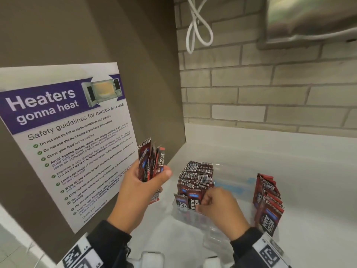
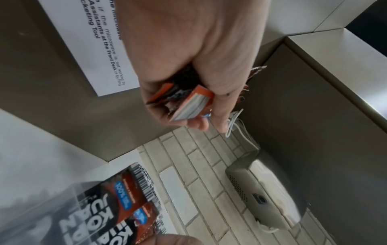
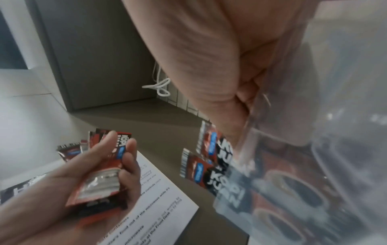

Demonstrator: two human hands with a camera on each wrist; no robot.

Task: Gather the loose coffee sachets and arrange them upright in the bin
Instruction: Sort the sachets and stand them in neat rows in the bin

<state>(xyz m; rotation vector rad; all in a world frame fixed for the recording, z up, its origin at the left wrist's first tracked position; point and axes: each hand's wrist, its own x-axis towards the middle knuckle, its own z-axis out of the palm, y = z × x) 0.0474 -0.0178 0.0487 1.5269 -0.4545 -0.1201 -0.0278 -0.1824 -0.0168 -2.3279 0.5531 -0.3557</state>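
Observation:
My left hand (image 1: 146, 182) grips a fanned bundle of red-and-black coffee sachets (image 1: 151, 165), held up left of the bin; the bundle (image 2: 188, 104) shows end-on in the left wrist view. A clear plastic bin (image 1: 214, 236) sits on the white counter. Inside it, a tight row of sachets (image 1: 195, 176) stands upright. My right hand (image 1: 218, 206) is at the near end of that row, fingers curled, pinching the front sachet (image 1: 190, 203). A second group of sachets (image 1: 268, 202) stands at the right; I cannot tell whether it is in the same bin.
A microwave safety poster (image 1: 63, 136) hangs on the brown side panel at the left. Behind the white counter (image 1: 289, 151) is a brick wall. A looped white cable (image 1: 199, 26) and a steel dispenser (image 1: 313, 20) hang overhead.

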